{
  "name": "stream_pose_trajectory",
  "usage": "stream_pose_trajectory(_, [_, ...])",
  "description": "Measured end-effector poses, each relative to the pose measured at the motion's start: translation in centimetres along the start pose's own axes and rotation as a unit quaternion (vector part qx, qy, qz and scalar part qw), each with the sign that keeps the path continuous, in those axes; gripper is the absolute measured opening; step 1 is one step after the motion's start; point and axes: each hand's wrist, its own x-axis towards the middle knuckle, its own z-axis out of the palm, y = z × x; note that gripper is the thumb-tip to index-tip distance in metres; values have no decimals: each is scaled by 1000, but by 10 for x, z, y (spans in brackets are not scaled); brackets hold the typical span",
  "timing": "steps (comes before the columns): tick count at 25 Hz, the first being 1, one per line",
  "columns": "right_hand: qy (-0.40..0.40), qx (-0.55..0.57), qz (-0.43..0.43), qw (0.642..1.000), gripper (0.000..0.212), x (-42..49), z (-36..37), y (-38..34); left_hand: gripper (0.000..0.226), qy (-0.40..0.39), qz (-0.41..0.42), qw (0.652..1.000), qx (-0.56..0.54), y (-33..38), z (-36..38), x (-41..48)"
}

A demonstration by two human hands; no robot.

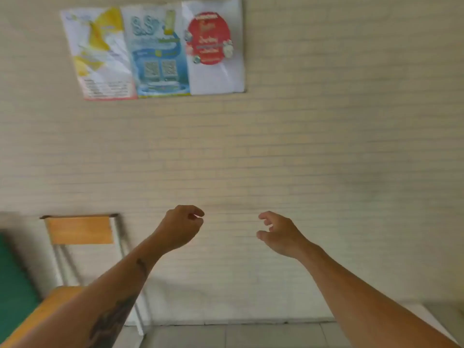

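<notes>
Both my arms reach forward in front of a pale brick wall (pixel 326 146). My left hand (pixel 182 228) is raised at centre left with its fingers loosely curled and nothing in it. My right hand (pixel 278 233) hangs at centre right, fingers relaxed and slightly bent, also holding nothing. The two hands are apart and touch nothing. The picture is blurred by motion.
Three paper posters (pixel 155 49) hang on the wall at the upper left. A chair with a wooden back (pixel 80 231) and metal legs stands at the lower left. A wooden table edge (pixel 50 302) and a green surface (pixel 12 285) lie at the far left. Grey floor tiles (pixel 238 335) show below.
</notes>
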Motion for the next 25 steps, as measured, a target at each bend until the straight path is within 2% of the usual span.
stream_pose_trajectory(10, [-4,5,165,986,50,-14,-110,196,27,-172,-23,981,-87,106,217,65])
stream_pose_trajectory(17, [46,9,275,960,46,6,-186,336,26,-301,-12,941,-157,182,382,147])
stream_pose_trajectory(25, [116,34,390,913,41,17,-270,465,26,-431,3,891,-142,291,559,219])
